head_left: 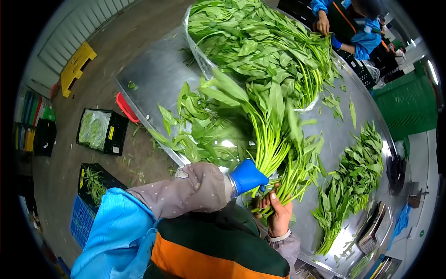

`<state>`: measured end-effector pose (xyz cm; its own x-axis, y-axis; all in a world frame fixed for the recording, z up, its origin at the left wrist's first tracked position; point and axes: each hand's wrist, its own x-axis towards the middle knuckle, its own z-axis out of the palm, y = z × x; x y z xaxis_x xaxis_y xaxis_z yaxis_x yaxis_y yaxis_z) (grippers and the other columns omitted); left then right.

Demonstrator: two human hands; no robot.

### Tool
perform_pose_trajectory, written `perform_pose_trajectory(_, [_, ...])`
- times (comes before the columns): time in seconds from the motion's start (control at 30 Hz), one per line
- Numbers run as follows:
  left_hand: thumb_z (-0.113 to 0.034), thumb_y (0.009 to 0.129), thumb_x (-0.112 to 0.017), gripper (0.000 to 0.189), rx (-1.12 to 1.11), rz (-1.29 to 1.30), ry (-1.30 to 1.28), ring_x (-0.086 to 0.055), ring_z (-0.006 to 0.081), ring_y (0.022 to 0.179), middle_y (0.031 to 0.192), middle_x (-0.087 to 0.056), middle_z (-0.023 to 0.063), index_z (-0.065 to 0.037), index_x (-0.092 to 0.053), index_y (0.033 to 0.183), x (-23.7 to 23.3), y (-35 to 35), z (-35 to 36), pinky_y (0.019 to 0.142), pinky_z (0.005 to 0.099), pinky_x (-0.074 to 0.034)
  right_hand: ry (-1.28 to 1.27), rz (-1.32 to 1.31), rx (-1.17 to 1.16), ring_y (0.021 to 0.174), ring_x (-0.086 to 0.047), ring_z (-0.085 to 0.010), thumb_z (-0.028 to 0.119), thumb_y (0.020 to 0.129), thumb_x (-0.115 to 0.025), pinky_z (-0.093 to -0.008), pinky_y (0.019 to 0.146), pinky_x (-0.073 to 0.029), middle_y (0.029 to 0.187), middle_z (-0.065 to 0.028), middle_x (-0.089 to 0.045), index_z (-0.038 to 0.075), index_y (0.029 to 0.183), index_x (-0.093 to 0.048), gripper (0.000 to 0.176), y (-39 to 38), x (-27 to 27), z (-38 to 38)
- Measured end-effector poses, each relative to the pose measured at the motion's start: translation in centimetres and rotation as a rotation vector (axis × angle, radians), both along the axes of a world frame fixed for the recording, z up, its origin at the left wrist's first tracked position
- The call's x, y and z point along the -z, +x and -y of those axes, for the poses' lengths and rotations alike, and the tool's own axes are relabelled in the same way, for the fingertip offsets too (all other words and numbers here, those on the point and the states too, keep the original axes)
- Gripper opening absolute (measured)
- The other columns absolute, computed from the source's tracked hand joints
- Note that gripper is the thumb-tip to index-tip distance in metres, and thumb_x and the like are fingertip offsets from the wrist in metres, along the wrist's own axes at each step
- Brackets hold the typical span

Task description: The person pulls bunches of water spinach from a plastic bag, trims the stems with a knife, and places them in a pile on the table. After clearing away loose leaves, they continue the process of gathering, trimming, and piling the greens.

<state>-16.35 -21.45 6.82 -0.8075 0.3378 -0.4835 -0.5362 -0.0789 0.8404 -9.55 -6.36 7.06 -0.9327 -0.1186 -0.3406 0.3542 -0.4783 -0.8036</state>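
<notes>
My left hand (pixel 247 177), in a blue glove, is closed around the lower stems of a bunch of water spinach (pixel 265 148). Bare and just below it, my right hand (pixel 278 215) grips the stem ends of a second, smaller bunch (pixel 301 174). Leaves of both bunches point away from me, some smeared by motion. Beyond them lies a large heap of water spinach (pixel 260 46) on clear plastic. Loose leafy stems (pixel 197 128) lie left of my hands. Several bunches in a row (pixel 350 179) rest on the right side of the metal table (pixel 151 69).
A scale (pixel 374 230) stands at the table's right edge. Across the table a co-worker's hands (pixel 323 23) touch the heap. On the floor at left are a black crate (pixel 116 132) with bagged greens, a blue crate (pixel 82 221) and a yellow stand (pixel 76 67).
</notes>
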Motion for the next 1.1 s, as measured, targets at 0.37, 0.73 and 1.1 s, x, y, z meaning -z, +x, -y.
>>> perform_pose_trajectory(0.37, [-0.023, 0.068, -0.07, 0.031, 0.036, -0.219, -0.401, -0.063, 0.0224, 0.062, 0.071, -0.065, 0.0121, 0.0, -0.063, 0.087, 6.4, 0.7, 5.2, 0.06, 0.0331, -0.049, 0.392, -0.18, 0.407, 0.057, -0.044, -0.0104, 0.007, 0.084, -0.053, -0.0246, 0.053, -0.038, 0.066, -0.0017, -0.045, -0.001, 0.114, -0.041, 0.034, -1.7, -1.4, -6.3])
perform_pose_trajectory(0.73, [-0.005, 0.069, -0.068, 0.037, -0.121, 0.174, 0.156, -0.06, 0.0155, 0.083, 0.096, -0.063, 0.0074, 0.0, -0.058, 0.105, 1.1, 2.0, 3.9, 0.075, 0.0276, -0.046, 0.193, -0.001, 0.347, 0.07, -0.054, -0.0169, 0.005, 0.083, -0.054, -0.0323, 0.066, -0.047, 0.079, -0.0072, -0.051, 0.004, 0.11, -0.041, 0.03, -1.7, -2.0, 0.6])
perform_pose_trajectory(1.1, [-0.004, 0.074, -0.063, 0.049, -0.073, 0.541, 0.422, -0.056, 0.019, 0.099, 0.111, -0.058, 0.0095, -0.005, -0.048, 0.121, 4.6, 3.9, 3.3, 0.086, 0.0314, -0.044, -0.066, 0.432, -0.244, 0.088, -0.055, -0.0159, 0.036, 0.092, -0.044, -0.028, 0.078, -0.043, 0.104, -0.0091, -0.057, -0.001, 0.115, -0.049, 0.045, -1.7, 1.9, 1.8])
